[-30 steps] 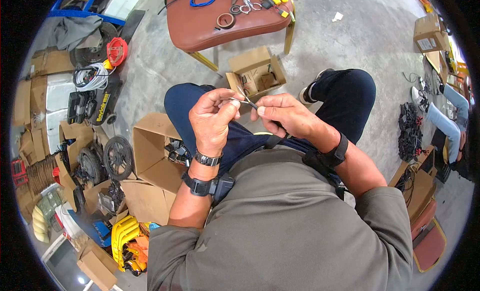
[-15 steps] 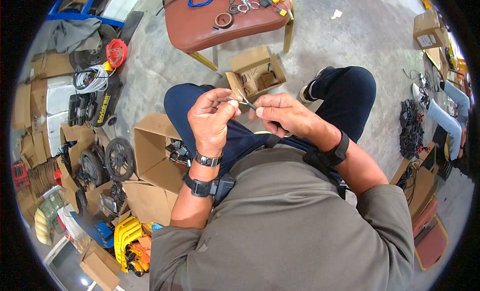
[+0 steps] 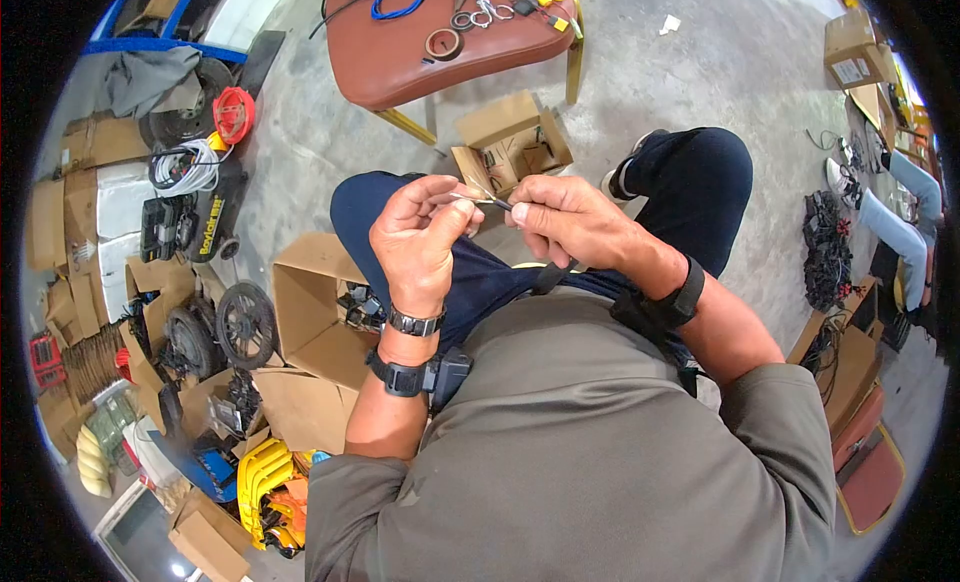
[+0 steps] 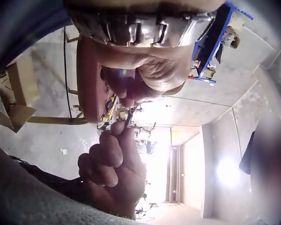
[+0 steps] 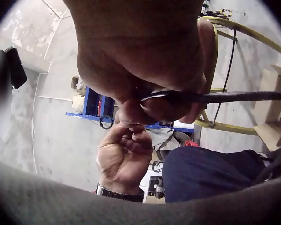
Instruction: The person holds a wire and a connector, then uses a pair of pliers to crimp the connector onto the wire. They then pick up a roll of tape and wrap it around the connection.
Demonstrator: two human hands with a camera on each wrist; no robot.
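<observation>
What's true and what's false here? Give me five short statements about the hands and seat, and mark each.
1. The right hand grips a black cable. True.
2. The left hand pinches a thin wire. True.
3. The metal band is on the right wrist. False: it is on the left.
4. The blue coil lies on the floor. False: it lies on the brown seat.
5. The tape roll lies on the seat. True.

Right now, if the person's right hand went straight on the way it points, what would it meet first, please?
Most likely the left hand: it lies just ahead of the right hand, which pinches the dark cable; the exact gap between them is hard to judge.
</observation>
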